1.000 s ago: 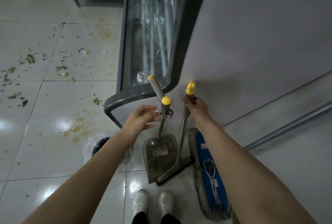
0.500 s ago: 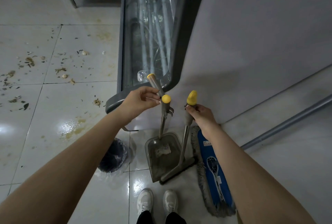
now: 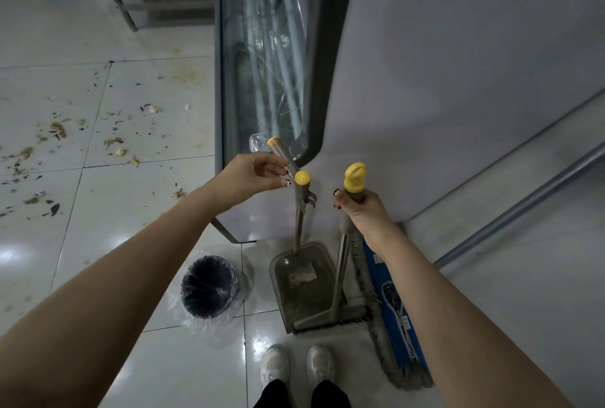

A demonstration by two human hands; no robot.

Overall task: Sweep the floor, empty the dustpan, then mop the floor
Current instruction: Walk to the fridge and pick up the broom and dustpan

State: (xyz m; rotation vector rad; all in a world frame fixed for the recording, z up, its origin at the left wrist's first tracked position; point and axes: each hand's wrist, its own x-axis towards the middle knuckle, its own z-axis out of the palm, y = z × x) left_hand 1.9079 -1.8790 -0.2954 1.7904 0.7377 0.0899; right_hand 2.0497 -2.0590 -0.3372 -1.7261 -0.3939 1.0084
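White glossy tiles make up the floor (image 3: 131, 211), and on its far left lies scattered brown debris (image 3: 59, 129) with dried smears. Nearer the feet stands a dark round bin (image 3: 209, 288) lined with clear plastic, its mouth facing up. Behind it rises a glass-fronted cabinet (image 3: 265, 63). The left hand (image 3: 252, 175) reaches in with fingers and thumb drawn together at a slanted grey tube (image 3: 284, 155) capped in yellow, just beside the yellow knob of the dustpan (image 3: 301, 286); I cannot tell whether it pinches either one. The dustpan stands upright on the floor, its handle running straight up and its open scoop facing the camera. The broom (image 3: 339, 276) leans just to its right, its long axis rising from the dark bristle head, which lies across the scoop's lower edge, to a yellow cap on top. The right hand (image 3: 363, 211) curls firmly round that handle just under the cap. Right of the broom a flat mop (image 3: 389, 296), blue with a grey fringe, lies lengthwise along a grey panel (image 3: 458, 80), one end toward the white shoes (image 3: 275, 365).
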